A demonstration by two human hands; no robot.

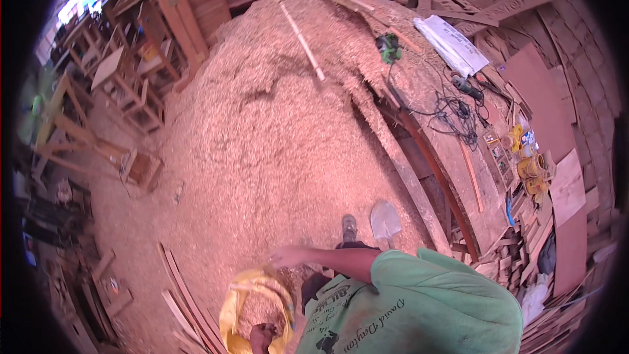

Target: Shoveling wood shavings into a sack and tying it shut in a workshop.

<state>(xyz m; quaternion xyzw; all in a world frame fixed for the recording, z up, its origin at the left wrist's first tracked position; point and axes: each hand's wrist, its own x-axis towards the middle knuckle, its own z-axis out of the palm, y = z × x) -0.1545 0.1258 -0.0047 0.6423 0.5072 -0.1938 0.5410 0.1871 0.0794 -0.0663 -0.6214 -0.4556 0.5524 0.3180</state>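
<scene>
An open yellow sack (239, 278) stands at the lower middle, with wood shavings (261, 307) inside. My left hand (262, 333) is at the sack's lower part, over the shavings, fingers curled; what they hold, if anything, is too small to make out. My right hand (286, 256) reaches across from the green-sleeved arm to just above the sack's upper rim, fingers slightly apart and somewhat blurred. A shovel blade (385, 221) rests on the shavings beside my boot (348, 228), its handle mostly hidden by my body.
A large shavings heap (262, 144) fills the middle, with a pale stick (298, 39) on it. Wooden furniture frames (111, 65) crowd the left. Long planks (400, 157), power tools (388, 48), tangled cables (458, 121) and yellow containers (529, 167) lie rightward. Loose strips (175, 275) lie left of the sack.
</scene>
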